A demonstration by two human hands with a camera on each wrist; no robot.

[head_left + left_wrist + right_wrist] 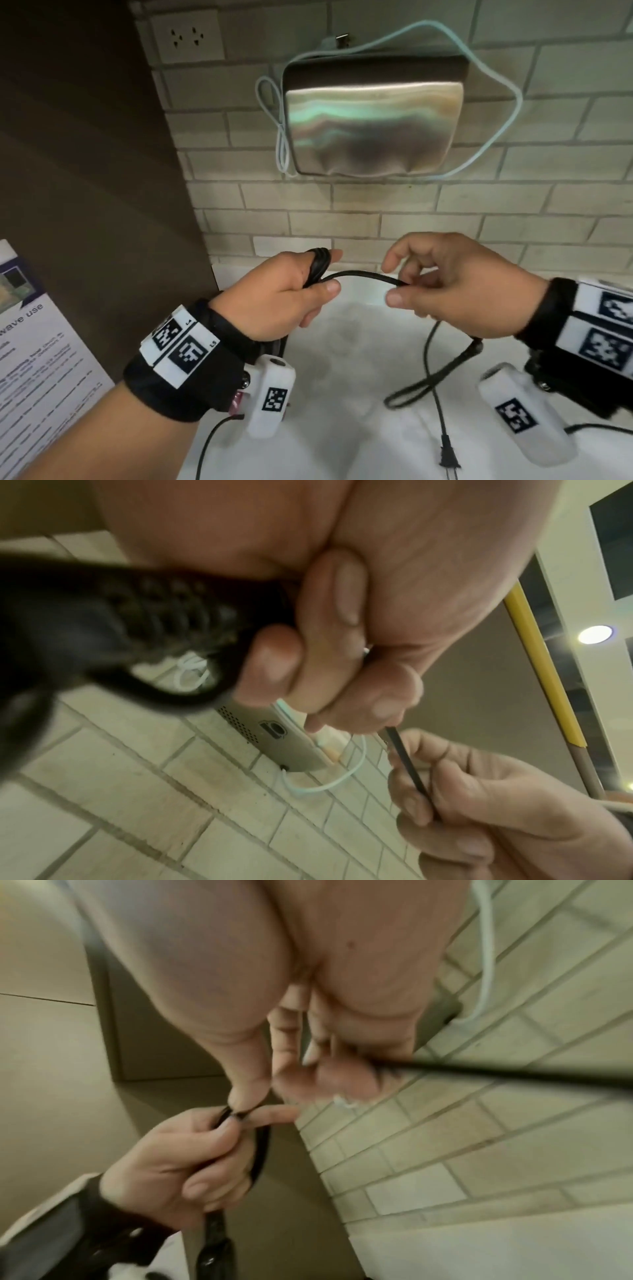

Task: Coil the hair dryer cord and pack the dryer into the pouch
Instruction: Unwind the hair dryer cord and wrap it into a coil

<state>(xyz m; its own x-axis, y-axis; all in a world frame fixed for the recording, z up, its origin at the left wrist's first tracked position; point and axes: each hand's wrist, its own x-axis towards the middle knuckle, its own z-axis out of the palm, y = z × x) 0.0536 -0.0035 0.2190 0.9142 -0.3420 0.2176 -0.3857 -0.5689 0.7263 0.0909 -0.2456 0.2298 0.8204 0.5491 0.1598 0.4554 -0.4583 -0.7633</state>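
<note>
Nearest, low in the head view, the plug (448,460) hangs free at the end of the cord (363,275), with a slack loop of cord lying just above it on the white worktop (342,359). Above that, the left hand (274,298) is closed round a bundle of coils (317,265), thumb clamped over the turns; the left wrist view shows what is probably the dryer's ribbed strain relief (171,607) by the palm, though blur makes that uncertain. The dryer body itself is not clearly visible. The right hand (455,284) pinches the single strand between thumb and fingertips, close beside the left. The cord looks light, thin and pliable, rubbery enough to spring back out of a loop, so hold it close to the bundle and keep the thumb pressing the turns. Farther off, on the tiled wall (376,212), hangs a shimmery pouch (373,130) with a pale cable (507,102) draped round it, well apart from both hands.
</note>
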